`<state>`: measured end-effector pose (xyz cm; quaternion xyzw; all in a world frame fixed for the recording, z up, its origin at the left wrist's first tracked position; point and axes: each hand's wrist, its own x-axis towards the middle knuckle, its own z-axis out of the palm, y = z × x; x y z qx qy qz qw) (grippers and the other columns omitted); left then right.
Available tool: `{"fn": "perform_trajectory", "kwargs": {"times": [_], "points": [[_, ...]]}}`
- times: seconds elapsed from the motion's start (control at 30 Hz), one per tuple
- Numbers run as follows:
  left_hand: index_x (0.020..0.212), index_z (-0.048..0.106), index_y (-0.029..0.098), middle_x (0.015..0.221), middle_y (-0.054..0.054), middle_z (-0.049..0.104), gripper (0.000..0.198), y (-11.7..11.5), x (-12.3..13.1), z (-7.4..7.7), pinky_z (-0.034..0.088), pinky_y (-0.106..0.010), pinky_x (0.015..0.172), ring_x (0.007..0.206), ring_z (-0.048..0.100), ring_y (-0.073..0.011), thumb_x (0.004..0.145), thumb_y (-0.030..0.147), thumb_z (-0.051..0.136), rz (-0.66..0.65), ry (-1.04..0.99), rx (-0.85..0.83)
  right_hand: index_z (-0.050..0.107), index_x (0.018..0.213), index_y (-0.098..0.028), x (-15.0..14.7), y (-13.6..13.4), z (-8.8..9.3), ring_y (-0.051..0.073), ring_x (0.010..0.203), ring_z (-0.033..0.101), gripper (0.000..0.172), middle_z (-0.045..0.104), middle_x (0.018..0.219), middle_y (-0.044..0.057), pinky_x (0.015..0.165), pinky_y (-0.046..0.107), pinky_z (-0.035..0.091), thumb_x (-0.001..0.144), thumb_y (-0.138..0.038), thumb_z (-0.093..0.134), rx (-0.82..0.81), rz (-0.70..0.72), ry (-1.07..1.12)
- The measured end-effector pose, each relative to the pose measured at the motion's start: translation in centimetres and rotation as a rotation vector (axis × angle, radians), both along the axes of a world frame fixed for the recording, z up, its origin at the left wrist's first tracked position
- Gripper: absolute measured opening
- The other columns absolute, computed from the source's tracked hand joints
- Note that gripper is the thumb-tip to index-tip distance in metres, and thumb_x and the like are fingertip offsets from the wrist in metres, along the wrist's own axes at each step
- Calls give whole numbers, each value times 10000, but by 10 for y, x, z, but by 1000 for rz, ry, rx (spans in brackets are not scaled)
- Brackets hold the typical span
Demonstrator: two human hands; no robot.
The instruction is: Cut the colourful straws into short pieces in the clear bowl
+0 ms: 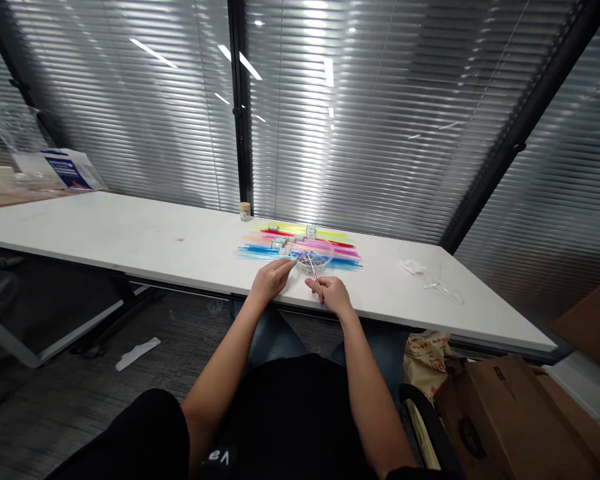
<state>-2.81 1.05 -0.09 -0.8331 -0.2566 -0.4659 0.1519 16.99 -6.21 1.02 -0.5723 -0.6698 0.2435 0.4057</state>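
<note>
My right hand (331,293) is closed around a pair of slim scissors (315,272), whose narrow end points up and away over the bowl. At the near left side of the bowl is my left hand (271,279), its fingers pressed together; whatever they hold is too small to make out. Between and just beyond both hands stands a clear plastic bowl (332,251) with many tiny multicoloured pieces (310,258) inside. Behind and around it lie thin straws in colour rows: blue (253,251), pink (347,252), red (341,244) and yellow (337,233). Several have pale labels (311,231).
A small jar with a tan lid (245,212) stands at the back of the white table (130,223). Crumpled clear plastic (437,283) lies on the right. Cardboard boxes (515,413) and a paper bag (425,360) are below right. Blinds (380,120) rise behind.
</note>
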Motion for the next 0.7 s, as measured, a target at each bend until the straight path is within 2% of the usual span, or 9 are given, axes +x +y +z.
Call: {"fn": "perform_trajectory", "kwargs": {"times": [0.5,0.7], "points": [[1132,621,197,1007,-77,693,286,0,0,0,538,-280,784,920,653,-169,922,137,436,12,6,58,478,447,-199,1,3,-2,141,482,510,558,470,405,-20,565,245,375,776,-646,529,-3,10,29],[1105,622,193,977,-75,693,246,0,2,1,531,-273,768,893,653,-168,934,180,446,47,-21,38,444,416,-203,1,4,-4,167,554,564,560,448,390,-12,603,248,391,793,-607,533,25,7,55]]}}
